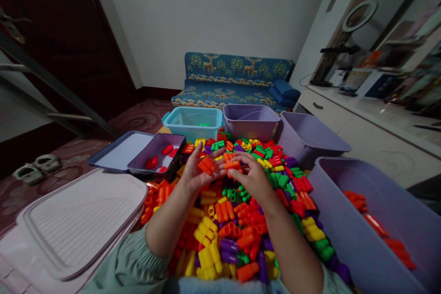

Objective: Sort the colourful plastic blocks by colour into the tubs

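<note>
My left hand (198,172) is palm up with its fingers spread, and an orange block piece (207,165) rests on it. Close to its fingertips, my right hand (251,175) pinches another orange piece (233,165) between thumb and fingers. Both hands are above a large heap of plastic pieces (223,211) in red, orange, yellow, green and purple. Green pieces (235,193) lie just below the hands.
A turquoise bin (193,124) and a purple bin (251,121) stand behind the heap. Two more purple bins (310,140) (365,220) are on the right. An open case (156,140) and a pale lid (82,220) lie left. A patterned sofa (234,78) is beyond.
</note>
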`<state>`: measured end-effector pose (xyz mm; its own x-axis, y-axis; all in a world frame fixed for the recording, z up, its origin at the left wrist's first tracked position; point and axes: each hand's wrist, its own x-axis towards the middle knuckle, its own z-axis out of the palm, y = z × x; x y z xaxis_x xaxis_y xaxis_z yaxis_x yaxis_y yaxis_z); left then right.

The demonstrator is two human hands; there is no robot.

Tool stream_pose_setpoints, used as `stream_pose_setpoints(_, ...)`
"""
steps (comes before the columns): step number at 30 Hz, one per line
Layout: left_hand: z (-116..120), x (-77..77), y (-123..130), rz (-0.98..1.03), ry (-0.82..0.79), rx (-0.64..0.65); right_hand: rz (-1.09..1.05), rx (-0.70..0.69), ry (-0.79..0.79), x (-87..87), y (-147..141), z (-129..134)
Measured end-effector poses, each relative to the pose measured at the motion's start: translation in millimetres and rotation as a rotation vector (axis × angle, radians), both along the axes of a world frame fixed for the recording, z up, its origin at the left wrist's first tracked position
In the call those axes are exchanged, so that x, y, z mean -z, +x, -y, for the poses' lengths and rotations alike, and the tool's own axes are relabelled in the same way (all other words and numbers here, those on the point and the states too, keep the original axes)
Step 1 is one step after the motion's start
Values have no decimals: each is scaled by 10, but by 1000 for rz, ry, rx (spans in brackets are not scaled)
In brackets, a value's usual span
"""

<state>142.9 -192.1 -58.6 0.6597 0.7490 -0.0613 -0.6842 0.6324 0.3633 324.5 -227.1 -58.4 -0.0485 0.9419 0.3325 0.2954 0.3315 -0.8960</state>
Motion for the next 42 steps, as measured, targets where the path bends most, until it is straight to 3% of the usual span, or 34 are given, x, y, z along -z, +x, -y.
stream_pose_setpoints(4,-14,56,-1,30,19,37,98,15,20,60,29,-29)
stream_pose_setpoints(9,11,34,14,-9,12,56,179,44,68,8,40,-13)
stream_pose_setpoints(14,18,41,18,-7,62,97,-1,145,62,-66,66,5)
stream_pose_setpoints(19,0,54,6,7,10,9,-179,164,-63,-114,100,9)
stream_pose_setpoints(24,0,40,-8,-39,-27,-44,-199,78,-194,-95,87,4)
stream_pose_setpoints(30,17,25,-7,-120,64,11,-208,-42,-329,-119,30,52)
stream_pose_setpoints(42,7,74,-13,-147,77,9,-222,13,-248,-133,39,58)
